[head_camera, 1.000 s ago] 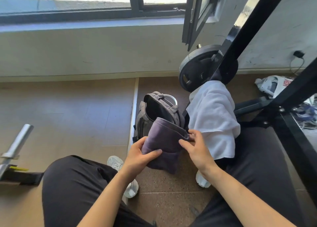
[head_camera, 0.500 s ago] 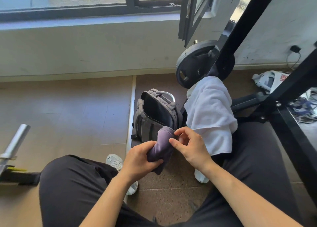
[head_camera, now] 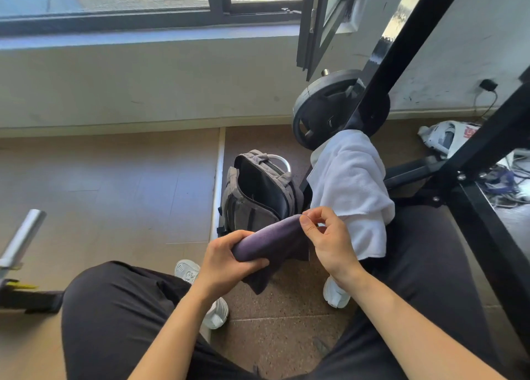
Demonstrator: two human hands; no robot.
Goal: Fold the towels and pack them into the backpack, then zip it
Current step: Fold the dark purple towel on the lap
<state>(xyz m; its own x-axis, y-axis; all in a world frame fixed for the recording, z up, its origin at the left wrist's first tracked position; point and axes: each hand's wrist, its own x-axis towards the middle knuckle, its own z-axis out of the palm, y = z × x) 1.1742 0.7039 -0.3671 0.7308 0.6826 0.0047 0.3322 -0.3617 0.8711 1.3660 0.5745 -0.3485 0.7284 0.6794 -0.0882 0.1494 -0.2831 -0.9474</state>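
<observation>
Left fingers [head_camera: 233,236] curled round purple towel [head_camera: 271,239], right fingers [head_camera: 308,226] pinching its end, open backpack [head_camera: 243,207] behind, white towel [head_camera: 350,184] beside.

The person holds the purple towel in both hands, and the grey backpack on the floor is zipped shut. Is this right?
Not quite. The head view shows the backpack unzipped, its main compartment gaping open. The rest is right: the left hand and right hand both hold the purple towel.
</observation>
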